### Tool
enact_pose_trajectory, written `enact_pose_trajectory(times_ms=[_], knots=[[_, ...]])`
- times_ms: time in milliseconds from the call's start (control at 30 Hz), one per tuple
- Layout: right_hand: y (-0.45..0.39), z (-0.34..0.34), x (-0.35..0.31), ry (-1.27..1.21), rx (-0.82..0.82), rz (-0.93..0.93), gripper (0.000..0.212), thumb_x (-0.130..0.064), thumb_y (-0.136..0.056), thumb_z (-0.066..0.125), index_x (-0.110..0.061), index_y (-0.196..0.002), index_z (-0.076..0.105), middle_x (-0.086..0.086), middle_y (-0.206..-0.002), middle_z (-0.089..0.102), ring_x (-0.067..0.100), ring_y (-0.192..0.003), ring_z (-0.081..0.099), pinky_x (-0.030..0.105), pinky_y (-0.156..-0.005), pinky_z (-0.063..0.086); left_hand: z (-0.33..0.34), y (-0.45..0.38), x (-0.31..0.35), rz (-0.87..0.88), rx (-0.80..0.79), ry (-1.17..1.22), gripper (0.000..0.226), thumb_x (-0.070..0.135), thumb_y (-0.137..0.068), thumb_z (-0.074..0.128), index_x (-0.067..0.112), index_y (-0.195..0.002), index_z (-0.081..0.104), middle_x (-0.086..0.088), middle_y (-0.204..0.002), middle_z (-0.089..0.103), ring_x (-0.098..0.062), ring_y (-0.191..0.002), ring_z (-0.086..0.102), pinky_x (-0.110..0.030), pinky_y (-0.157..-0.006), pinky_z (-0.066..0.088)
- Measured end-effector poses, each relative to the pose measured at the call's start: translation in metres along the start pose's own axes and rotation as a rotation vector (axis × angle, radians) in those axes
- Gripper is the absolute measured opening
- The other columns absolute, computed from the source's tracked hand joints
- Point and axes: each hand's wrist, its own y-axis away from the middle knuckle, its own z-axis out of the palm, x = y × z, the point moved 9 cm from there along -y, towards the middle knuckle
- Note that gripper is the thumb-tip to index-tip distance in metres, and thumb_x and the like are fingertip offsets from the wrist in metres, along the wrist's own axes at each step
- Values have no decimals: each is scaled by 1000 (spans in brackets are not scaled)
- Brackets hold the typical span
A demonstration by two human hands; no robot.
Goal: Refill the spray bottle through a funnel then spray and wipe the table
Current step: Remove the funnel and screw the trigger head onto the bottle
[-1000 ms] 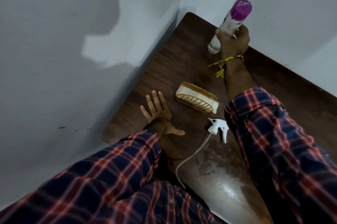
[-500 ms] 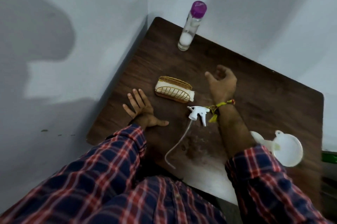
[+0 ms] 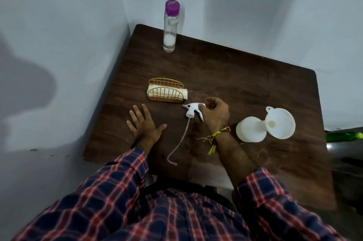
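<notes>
One right hand [image 3: 215, 116] pinches the sprayer head [image 3: 192, 110]; left hand [image 3: 144, 124] lies flat.

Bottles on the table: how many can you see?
1. A clear bottle with a purple cap stands upright at the far corner of the table, near the wall. A green thing at the right edge, off the table, is too cut off to tell.

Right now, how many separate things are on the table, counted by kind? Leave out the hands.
Bottles: 1, the clear purple-capped bottle
Spray heads: 1, the white trigger sprayer with tube
Funnels: 1, the white funnel
Round white containers: 1, the white tub under the funnel's spout
Napkin holders: 1, the wire napkin holder
Total: 5
</notes>
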Motion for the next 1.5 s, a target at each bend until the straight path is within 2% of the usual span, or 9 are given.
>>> enact_pose_trajectory(times_ms=[133,300,400,533,733,900,1133,1333,1500], knots=[[18,-12,9,-37,-21,-31,37,-16,-80,77,-12,-116,69,1,-103,73,9,-92,68,24,-85,57,-7,12,11,30,-22,-21,93,38,-89,67,19,-157,7,-17,-163,-5,-36,-150,-1,-53,-120,14],[36,-49,31,-70,9,-74,27,-14,-80,77,-13,-107,71,-3,-92,72,5,-83,65,17,-78,55,-27,45,48,118,130,129,57,30,-91,65,16,-142,45,-10,-142,51,-27,-131,47,-44,-106,43],[42,-77,36,-55,62,-137,19,-14,-82,75,-13,-101,73,-4,-84,71,4,-75,64,5,-69,48,-22,73,94,350,188,157,52,29,-88,69,16,-136,53,-6,-137,56,-23,-129,50,-43,-107,42],[43,-121,29,-40,167,-277,7,-13,-82,73,-14,-89,75,-1,-84,72,9,-78,65,19,-76,52,5,100,152,544,109,78,49,30,-88,70,15,-132,56,-6,-133,58,-22,-126,51,-39,-107,42],[48,-188,16,-132,320,-444,3,-9,-79,75,-9,-80,72,-3,-79,70,9,-71,64,19,-70,53,56,105,188,579,-164,-57,68,30,-86,72,18,-146,42,-6,-151,43,-22,-139,40,-36,-115,33],[24,-242,50,-113,487,-316,7,-15,-77,74,-14,-82,70,-5,-81,66,9,-68,61,30,-67,55,93,103,194,548,-271,-217,90,30,-86,73,21,-156,19,-5,-164,12,-31,-151,10,-41,-121,21],[-20,-241,100,-106,229,16,25,-28,-80,76,-10,-97,72,-2,-81,69,14,-78,66,34,-77,58,116,105,196,526,-349,-433,107,31,-83,76,23,-158,-1,-7,-165,-5,-39,-150,-2,-47,-118,26],[-30,-237,95,-78,173,0,11,-20,-80,75,-14,-88,77,0,-84,75,14,-79,70,35,-78,60,115,103,194,528,-397,-480,111,32,-82,77,24,-157,-5,-6,-164,-11,-40,-149,-5,-46,-119,24],[-30,-249,82,2,218,-89,11,-18,-82,71,-14,-90,77,-1,-84,74,12,-77,67,21,-68,51,117,101,193,532,-402,-456,111,32,-82,76,28,-156,-6,-3,-164,-13,-38,-149,-8,-46,-119,25]])
